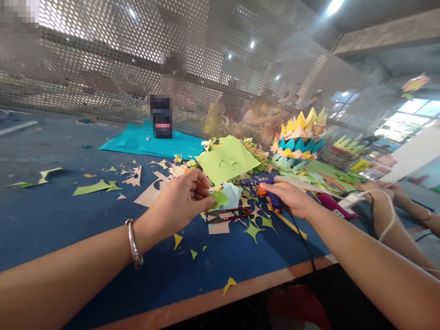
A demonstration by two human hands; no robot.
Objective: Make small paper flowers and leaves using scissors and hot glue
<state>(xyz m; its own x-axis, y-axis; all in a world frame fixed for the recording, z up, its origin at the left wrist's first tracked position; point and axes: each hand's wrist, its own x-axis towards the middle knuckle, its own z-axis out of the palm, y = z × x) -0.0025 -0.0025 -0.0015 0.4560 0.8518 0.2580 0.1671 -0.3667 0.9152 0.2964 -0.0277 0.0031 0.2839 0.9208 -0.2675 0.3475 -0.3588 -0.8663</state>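
My left hand pinches a small green paper leaf between thumb and fingers, just above the blue table. A silver bangle sits on that wrist. My right hand grips the handle of a blue glue gun, whose orange trigger shows by my fingers and whose black cord runs off the table's front edge. Red-handled snips lie on the table between the two hands. A light blue folded paper rests behind the leaf.
A layered paper lotus in yellow, pink and blue stands at the back right. A lime sheet and a teal sheet lie behind. Paper scraps litter the table. Another person's arm rests at the right. A perforated metal screen rises behind.
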